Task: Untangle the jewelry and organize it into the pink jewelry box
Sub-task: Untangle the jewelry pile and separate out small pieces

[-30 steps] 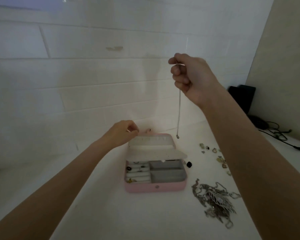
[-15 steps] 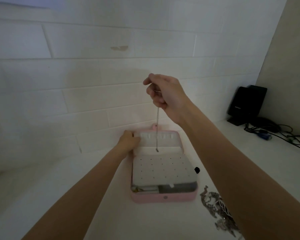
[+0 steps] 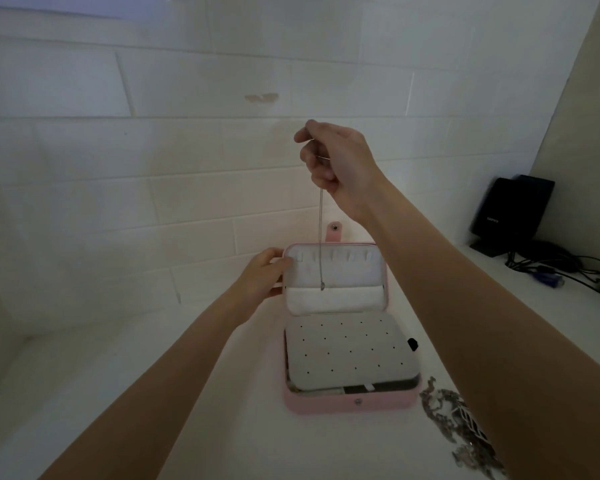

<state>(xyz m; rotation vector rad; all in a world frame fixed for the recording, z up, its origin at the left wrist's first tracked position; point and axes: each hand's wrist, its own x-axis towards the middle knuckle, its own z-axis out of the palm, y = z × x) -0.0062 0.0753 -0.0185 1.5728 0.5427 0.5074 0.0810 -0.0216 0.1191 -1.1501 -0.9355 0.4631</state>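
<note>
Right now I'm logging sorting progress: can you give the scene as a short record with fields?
right hand: raised, pinching a thin chain that hangs before the open lid
left hand: holds the lid's left edge
pink jewelry box: open, grey perforated panel over the base
jewelry pile: right of the box, tangled

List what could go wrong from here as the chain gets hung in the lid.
1. The thin silver chain dangles freely from the right hand, so it may swing and miss the lid's white hooks.
2. The left hand alone holds the lid of the pink jewelry box upright; letting go could drop it.
3. The right forearm passes over the tangled silver jewelry pile and might drag it.
</note>
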